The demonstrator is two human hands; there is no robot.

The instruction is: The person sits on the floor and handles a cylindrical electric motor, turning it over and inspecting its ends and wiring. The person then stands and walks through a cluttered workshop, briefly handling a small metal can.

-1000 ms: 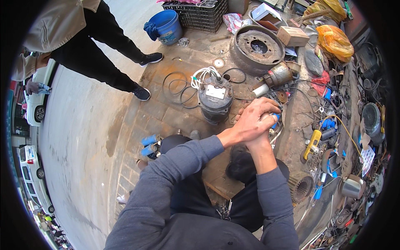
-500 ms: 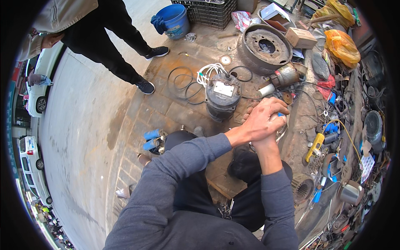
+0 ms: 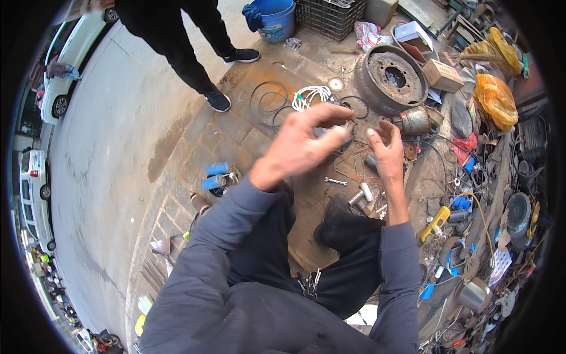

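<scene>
I am crouched over oily paving. My left hand (image 3: 300, 144) is raised in front of me, blurred, with fingers spread and nothing seen in it. My right hand (image 3: 386, 150) is up beside it, palm facing left, fingers apart and empty. The two hands are apart, a hand's width between them. Behind them, mostly hidden, sits a dark round motor housing (image 3: 345, 137) with white wires (image 3: 309, 94). On the ground below the right hand lie a small wrench (image 3: 335, 181) and a short metal cylinder (image 3: 361, 194).
A rusty wheel drum (image 3: 392, 76) and a metal motor part (image 3: 413, 121) lie ahead. Black wire loops (image 3: 268, 97) are on the paving. A person in black (image 3: 177, 41) stands at the upper left near a blue bucket (image 3: 274, 17). Scrap and tools crowd the right side. Cars are parked far left.
A second ago my hands were clasped together. They have since come apart and lifted, fingers now spread. The view has shifted too.
</scene>
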